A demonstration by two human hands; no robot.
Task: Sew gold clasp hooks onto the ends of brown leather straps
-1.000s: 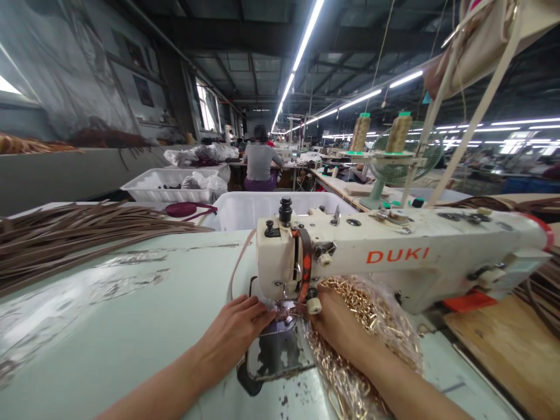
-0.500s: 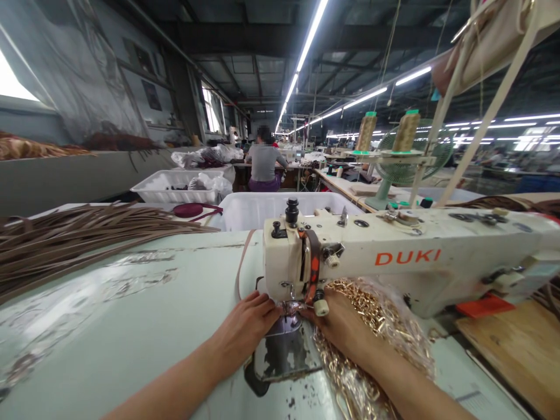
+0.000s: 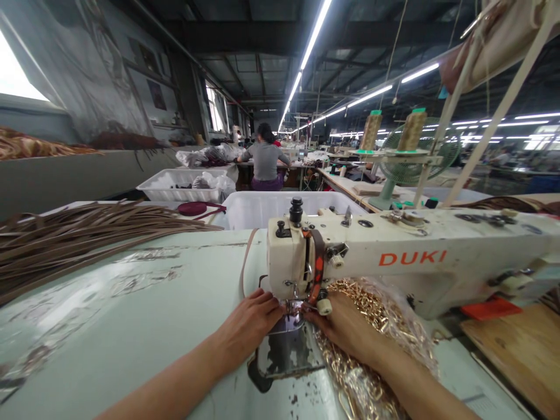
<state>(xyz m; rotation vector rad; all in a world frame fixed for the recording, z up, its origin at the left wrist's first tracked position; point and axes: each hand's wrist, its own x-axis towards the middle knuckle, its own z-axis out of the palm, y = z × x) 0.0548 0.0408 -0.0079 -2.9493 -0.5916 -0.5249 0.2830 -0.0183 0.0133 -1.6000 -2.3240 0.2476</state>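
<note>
A cream DUKI sewing machine (image 3: 406,256) stands on the pale green table (image 3: 131,326). My left hand (image 3: 249,324) lies on the table at the left of the needle, fingers together, pressing a small piece I cannot make out. My right hand (image 3: 345,326) reaches under the machine arm from the right, fingertips pinched at the presser foot (image 3: 294,305). A thin brown strap (image 3: 244,265) runs back from the needle behind the machine head. Under my right forearm lies a clear bag of gold chains (image 3: 380,326).
A pile of brown straps (image 3: 74,236) lies at the left. White bins (image 3: 271,207) stand behind the table, a wooden board (image 3: 516,344) at the right. Thread cones (image 3: 411,131) and a green fan (image 3: 406,157) stand behind the machine. A person in grey (image 3: 265,163) sits far ahead.
Both hands stay at the needle; only the view has shifted slightly, so that the machine and my hands sit a little further right in the frame.
</note>
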